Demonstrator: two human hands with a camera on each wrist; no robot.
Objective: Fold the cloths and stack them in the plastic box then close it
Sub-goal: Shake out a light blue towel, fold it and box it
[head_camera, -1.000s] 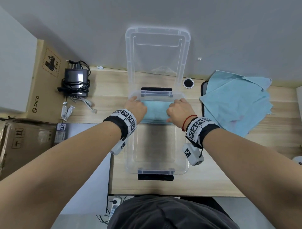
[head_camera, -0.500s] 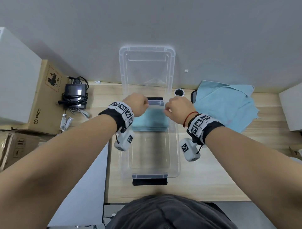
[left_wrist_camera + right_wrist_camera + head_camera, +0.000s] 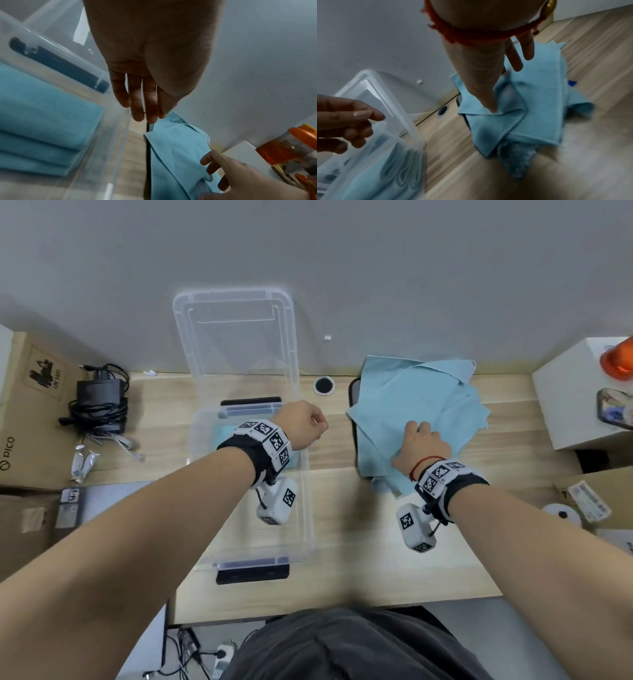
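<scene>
The clear plastic box (image 3: 306,508) stands open on the wooden table, with its lid (image 3: 236,337) leaning on the wall behind it. Folded blue cloths (image 3: 222,436) (image 3: 42,121) (image 3: 385,169) lie stacked at the box's far end. A loose pile of blue cloths (image 3: 424,402) (image 3: 539,108) lies to the right of the box. My left hand (image 3: 322,426) (image 3: 147,115) (image 3: 361,128) hovers over the box's far right corner with relaxed fingers and holds nothing. On the pile, my right hand (image 3: 416,429) (image 3: 505,89) (image 3: 212,170) pinches a fold of the top cloth with its thumb.
Cardboard boxes (image 3: 30,412) and a charger with coiled cables (image 3: 99,402) sit at the left. A white box (image 3: 582,398) with an orange-lidded jar (image 3: 616,364) stands at the right. A cable hole (image 3: 323,385) lies between box and pile. A dark mat (image 3: 354,392) underlies the pile.
Both hands have left the folded cloth in the box. The right hand moved right onto the loose pile; the left lifted and drifted right. The head view shifted right.
</scene>
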